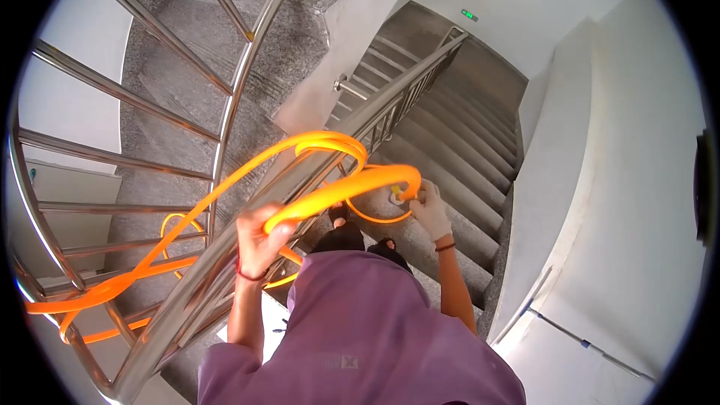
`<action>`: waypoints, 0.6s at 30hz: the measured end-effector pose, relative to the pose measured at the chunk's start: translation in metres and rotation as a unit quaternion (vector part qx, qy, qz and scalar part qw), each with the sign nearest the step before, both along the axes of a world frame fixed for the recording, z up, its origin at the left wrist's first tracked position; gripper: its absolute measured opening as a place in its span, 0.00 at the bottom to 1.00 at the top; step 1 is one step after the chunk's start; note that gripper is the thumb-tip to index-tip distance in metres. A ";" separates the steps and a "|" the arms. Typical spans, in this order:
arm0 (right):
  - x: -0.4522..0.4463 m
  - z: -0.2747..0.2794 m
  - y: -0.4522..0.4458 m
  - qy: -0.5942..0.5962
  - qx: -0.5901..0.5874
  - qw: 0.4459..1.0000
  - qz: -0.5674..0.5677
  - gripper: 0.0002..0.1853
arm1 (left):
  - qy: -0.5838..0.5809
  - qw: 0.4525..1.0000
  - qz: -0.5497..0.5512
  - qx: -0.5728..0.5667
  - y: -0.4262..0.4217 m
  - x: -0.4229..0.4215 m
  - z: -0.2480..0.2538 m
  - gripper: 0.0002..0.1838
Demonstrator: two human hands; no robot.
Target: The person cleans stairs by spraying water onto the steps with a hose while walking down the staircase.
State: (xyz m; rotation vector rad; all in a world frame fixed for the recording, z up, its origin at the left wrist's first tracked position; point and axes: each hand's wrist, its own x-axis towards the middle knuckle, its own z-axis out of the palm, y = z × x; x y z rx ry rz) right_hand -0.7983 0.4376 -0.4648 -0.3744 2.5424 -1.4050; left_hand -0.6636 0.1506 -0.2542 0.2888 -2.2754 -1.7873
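A thick, flexible orange hose point(345, 191) arches between my two hands. My left hand point(257, 238) is closed around it above the metal handrail, with a thin red band at the wrist. My right hand point(431, 215), in a pale glove, grips the far end of the arch. Just beside the right fingers is a small yellow and grey round item point(395, 196), too small to make out. More loops of the hose lie over the handrail point(196, 274), and some pass between the bars at the left. How the loops connect is partly hidden.
Concrete stairs point(457, 150) run down ahead, with a metal railing on their left. Curved steel bars point(124, 97) stand at the left beside other steps point(217, 52). A white wall point(622, 180) borders the right. My feet are on a step below me.
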 end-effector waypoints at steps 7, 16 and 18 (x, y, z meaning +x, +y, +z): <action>-0.056 0.012 -0.083 0.107 0.059 0.992 -0.027 0.22 | 0.009 0.998 -0.048 0.042 -0.032 -0.023 -0.008 0.13; -0.175 0.089 -0.180 0.269 0.328 0.904 0.056 0.20 | -0.057 0.986 0.074 0.142 -0.068 -0.008 0.003 0.12; -0.192 0.117 -0.217 0.294 0.309 0.901 0.077 0.20 | -0.040 0.974 0.114 0.194 -0.073 -0.006 0.007 0.11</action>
